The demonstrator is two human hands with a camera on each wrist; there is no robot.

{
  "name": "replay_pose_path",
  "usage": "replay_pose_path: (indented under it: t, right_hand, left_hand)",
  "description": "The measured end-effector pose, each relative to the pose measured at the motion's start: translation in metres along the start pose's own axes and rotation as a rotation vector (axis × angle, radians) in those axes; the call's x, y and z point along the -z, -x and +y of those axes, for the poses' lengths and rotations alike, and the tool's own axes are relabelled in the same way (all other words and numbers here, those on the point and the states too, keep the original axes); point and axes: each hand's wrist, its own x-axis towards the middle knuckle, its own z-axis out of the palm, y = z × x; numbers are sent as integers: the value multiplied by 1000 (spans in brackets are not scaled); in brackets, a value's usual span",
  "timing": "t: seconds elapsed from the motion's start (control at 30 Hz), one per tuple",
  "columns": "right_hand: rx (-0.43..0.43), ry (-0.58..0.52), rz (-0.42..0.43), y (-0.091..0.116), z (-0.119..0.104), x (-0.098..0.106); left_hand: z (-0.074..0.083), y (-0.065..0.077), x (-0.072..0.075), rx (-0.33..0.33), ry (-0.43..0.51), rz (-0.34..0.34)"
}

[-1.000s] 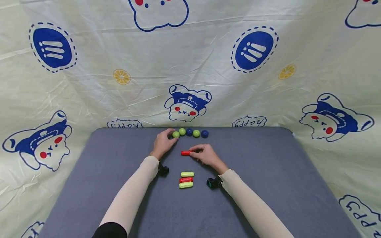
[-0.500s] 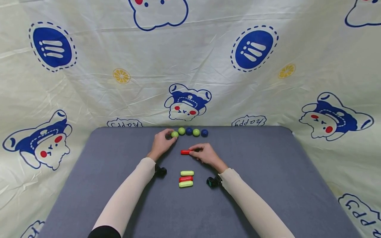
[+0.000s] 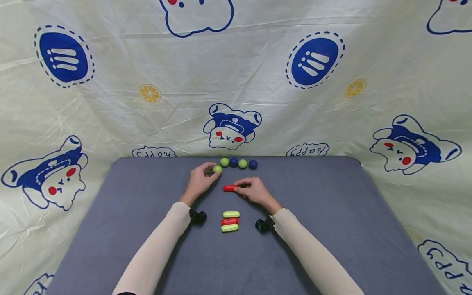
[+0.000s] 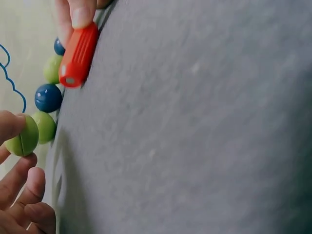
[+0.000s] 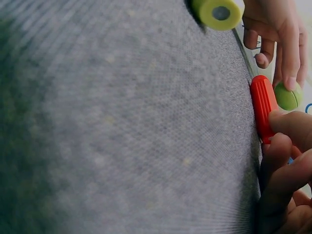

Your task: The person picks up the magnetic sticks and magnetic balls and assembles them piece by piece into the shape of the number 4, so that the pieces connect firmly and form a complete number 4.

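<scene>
My left hand (image 3: 199, 180) pinches a green ball (image 4: 23, 136) between thumb and fingers near the table's far edge. A fine seam runs across that ball. To its right, a row of balls continues: green (image 3: 224, 162), blue (image 3: 234, 162), green (image 3: 242, 164) and blue (image 3: 253, 164). Nearer to me, my right hand (image 3: 256, 191) pinches the right end of a red ribbed bar (image 5: 263, 105) with rounded ends, lying crosswise. The bar's right end is hidden by the fingers.
Between my forearms lie a yellow-green bar (image 3: 231, 214), a red bar (image 3: 230, 221) and another yellow-green bar (image 3: 230, 228), stacked front to back. A printed curtain (image 3: 184, 123) hangs behind the grey table (image 3: 313, 213). Each wrist wears a small black camera (image 3: 198, 217).
My left hand has drawn the green ball slightly toward me, out of line with the other balls. My right hand and the red bar have stayed in place.
</scene>
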Motion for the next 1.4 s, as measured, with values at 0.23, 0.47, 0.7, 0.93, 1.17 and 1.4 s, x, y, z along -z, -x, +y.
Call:
replay_pose_path:
  t: [0.23,0.47,0.7,0.93,1.17,1.4]
  right_hand:
    - [-5,-10,5,-1,1,-1]
    - [0,-6,12,-2,3,-2]
    - [-3,-6,15,-1,2,-2]
    - [8,-8,19,0,2,-1]
    - [5,0,14,0,2,-1]
    - [-6,-21,14,-1,2,-1]
  left_hand:
    - [2,14,-4,-6,39,17]
    - [-1,28,-7,-25,72,49]
    - [-4,39,-6,-16,80,56]
    - [-2,46,-1,6,61,24]
    - [-3,50,0,11,17,-17]
    - [-6,50,-2,14,-24,-47]
